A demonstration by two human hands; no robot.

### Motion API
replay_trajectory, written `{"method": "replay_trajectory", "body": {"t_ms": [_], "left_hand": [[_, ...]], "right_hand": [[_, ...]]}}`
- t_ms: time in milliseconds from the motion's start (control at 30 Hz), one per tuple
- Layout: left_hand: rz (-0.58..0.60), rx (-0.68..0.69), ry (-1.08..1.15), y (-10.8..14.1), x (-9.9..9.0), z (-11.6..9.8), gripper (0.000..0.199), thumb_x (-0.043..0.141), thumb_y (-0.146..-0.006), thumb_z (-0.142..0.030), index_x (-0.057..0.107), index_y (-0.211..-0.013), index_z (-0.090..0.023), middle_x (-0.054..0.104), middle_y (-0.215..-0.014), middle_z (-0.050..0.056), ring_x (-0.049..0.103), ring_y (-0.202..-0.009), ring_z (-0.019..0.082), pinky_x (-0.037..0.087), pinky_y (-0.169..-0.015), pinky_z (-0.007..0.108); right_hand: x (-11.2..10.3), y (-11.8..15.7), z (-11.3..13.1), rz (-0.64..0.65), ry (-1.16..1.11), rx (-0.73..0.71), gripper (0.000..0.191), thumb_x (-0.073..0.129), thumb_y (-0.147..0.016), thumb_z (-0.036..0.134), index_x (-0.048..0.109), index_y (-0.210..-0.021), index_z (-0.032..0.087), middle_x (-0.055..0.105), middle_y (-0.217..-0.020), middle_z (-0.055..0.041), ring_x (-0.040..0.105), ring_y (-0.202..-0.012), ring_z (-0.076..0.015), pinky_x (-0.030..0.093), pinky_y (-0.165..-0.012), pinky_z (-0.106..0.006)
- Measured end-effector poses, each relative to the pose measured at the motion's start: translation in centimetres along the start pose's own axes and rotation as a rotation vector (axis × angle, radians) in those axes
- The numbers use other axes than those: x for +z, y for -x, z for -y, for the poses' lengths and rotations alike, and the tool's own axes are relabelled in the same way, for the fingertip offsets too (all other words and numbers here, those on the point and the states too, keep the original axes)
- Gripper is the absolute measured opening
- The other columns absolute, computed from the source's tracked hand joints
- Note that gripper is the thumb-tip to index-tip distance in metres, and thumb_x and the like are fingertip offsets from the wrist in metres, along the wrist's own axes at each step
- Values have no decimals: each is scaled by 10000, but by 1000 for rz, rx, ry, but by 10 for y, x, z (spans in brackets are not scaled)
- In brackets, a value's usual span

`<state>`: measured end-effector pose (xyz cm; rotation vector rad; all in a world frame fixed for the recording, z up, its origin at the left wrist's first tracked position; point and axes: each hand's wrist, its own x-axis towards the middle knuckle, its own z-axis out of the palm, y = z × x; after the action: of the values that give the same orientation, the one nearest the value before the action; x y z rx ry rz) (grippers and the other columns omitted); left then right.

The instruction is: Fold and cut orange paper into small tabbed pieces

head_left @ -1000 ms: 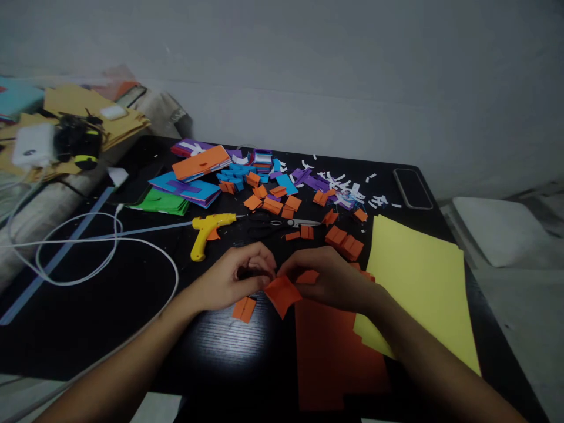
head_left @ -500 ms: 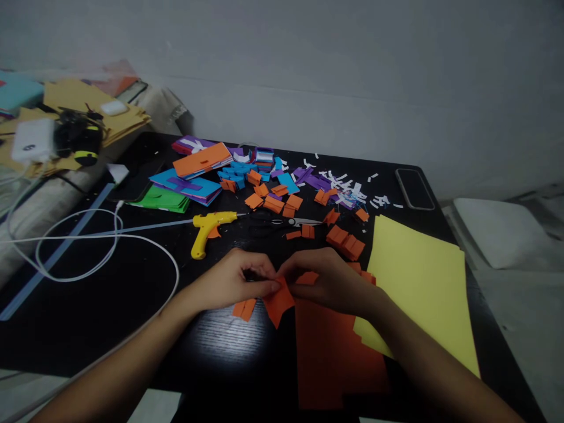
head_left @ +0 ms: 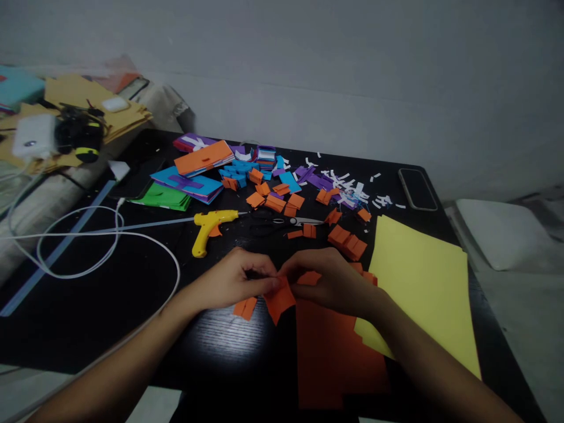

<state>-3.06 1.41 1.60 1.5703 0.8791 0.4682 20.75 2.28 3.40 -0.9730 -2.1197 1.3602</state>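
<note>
A small folded piece of orange paper (head_left: 279,302) is pinched between my two hands above the black table. My left hand (head_left: 240,279) grips its upper left edge between thumb and fingers. On the other side, my right hand (head_left: 324,281) has its fingertips closed at the top right edge of the same piece. Another folded orange piece (head_left: 245,308) lies on the table just below my left hand. Under my right hand and wrist is a large orange sheet (head_left: 335,358), partly beneath a stack of yellow sheets (head_left: 418,288).
A yellow glue gun (head_left: 203,232) and scissors (head_left: 299,221) lie beyond my hands. Behind them are orange paper pieces (head_left: 275,202), blue folded pieces, purple strips and white scraps. A phone (head_left: 417,189) rests at back right. A white cable (head_left: 174,258) loops at left.
The view has shifted very slightly. Both hands keep nearly the same pinch on the orange piece.
</note>
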Motion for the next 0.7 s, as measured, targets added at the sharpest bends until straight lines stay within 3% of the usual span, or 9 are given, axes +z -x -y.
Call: {"method": "replay_trajectory", "body": {"t_ms": [233,433,700], "left_hand": [[16,-10,-44,0,-3,-4,188,564,-960,-218,717,-885,-137,677,-707,-1,608,-640,114,447,-603,198],[55,-2,-4,0,-2,-1,95,649,-902,-222,696,-885,-141,673,-706,-11,581,-622,102,431,-581,189],[49,-5,18,-1,-2,3,135,665,-909,-246,700,-838,-137,730,-726,14,632,-633,111,460,-597,196]], "right_hand": [[-1,0,-3,10,-9,1,292,712,-795,7,768,-1007,199,783,-887,-9,728,-786,-147,559,-733,-242],[0,0,-3,13,-11,5,332,706,-758,-32,774,-995,190,781,-867,-9,729,-773,-146,552,-717,-232],[1,0,-1,18,-2,9,322,703,-763,-18,775,-995,195,784,-871,-7,734,-765,-142,560,-712,-228]]}}
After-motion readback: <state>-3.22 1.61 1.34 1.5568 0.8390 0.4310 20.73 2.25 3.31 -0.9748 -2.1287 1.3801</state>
